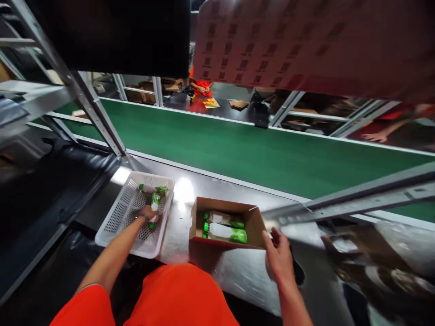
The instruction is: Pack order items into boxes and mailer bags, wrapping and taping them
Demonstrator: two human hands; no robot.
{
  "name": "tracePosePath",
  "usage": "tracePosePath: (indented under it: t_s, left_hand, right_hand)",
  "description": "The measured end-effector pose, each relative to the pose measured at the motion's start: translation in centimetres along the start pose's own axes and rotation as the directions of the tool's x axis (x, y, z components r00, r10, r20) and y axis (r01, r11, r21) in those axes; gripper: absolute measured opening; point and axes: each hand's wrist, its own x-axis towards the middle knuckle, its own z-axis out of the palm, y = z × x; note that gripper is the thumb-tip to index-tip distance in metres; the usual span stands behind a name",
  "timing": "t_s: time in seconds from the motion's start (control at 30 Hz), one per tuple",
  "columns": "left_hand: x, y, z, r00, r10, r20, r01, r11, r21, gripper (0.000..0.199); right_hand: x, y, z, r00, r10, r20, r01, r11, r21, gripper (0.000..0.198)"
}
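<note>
From the head camera, your left hand (148,213) reaches into the white perforated basket (115,217) on the tabletop (183,226). Its fingers are curled together over a white bottle with a green cap (155,202) lying on the basket floor; the bottle runs under your hand, with a bit of green showing below your wrist. Whether the fingers are clamped on it or only resting on it, you cannot tell at this size. A second bottle (152,188) lies across the far end of the basket, on its side, just beyond your fingertips and touching or nearly touching the first.

Your right hand (279,253) sits at the near right corner of the open cardboard box (253,226). The fingers are loosely spread, thumb toward the box wall, touching or just beside the box's edge; they hold nothing you can make out. Inside the box two white bottles with green ends (224,227) lie side by side on their sides, lengthwise across the box.

The box stands just right of the basket, with a strip of shiny tabletop between them. Beyond both runs the green conveyor belt (258,149). Across the belt, another person's hand (374,136) rests on the far side, and a person in orange (201,85) works further back.
</note>
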Motion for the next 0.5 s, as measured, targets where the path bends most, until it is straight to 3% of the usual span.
tracePosePath:
  t_s: [0.1,0.17,0.23,0.3,0.37,0.4,0.47,0.5]
  left_hand:
    - [0.7,-0.8,-1.6,1.0,0.012,0.025,-0.009,0.994,-0.11,0.012]
    - [0.2,-0.3,-2.8,0.998,0.052,-0.019,-0.054,0.979,-0.197,0.017]
    - [-1.6,1.7,-3.4,0.985,0.123,-0.124,-0.157,0.934,-0.32,0.034]
    - [-4.4,5.3,-3.2,0.941,0.243,-0.234,-0.326,0.832,-0.448,0.052]
    - [-7.8,9.7,-2.1,0.867,0.429,-0.255,-0.496,0.693,-0.522,0.059]
    - [-9.4,11.8,-1.4,0.798,0.563,-0.214,-0.578,0.618,-0.533,0.059]
    - [-11.8,15.1,-0.2,0.626,0.77,-0.119,-0.702,0.491,-0.516,0.057]
    - [-12.3,15.8,0.1,0.547,0.835,-0.065,-0.746,0.45,-0.49,0.057]
  right_hand:
    - [-1.5,-3.9,-1.2,0.996,-0.078,-0.048,0.077,0.997,-0.026,0.106]
    - [-2.7,-7.3,-1.0,0.987,-0.159,-0.013,0.159,0.986,0.048,0.093]
    - [-4.1,-11.3,0.3,0.957,-0.257,0.136,0.231,0.957,0.177,0.08]
    - [-5.5,-15.6,2.3,0.861,-0.372,0.347,0.28,0.916,0.287,0.076]
    - [-6.7,-19.6,4.2,0.71,-0.481,0.514,0.336,0.873,0.353,0.082]
    - [-7.0,-21.2,5.0,0.645,-0.513,0.566,0.359,0.858,0.368,0.081]
    - [-7.1,-23.3,5.7,0.566,-0.527,0.634,0.392,0.849,0.355,0.069]
    - [-6.8,-23.7,5.5,0.553,-0.521,0.65,0.411,0.849,0.331,0.061]
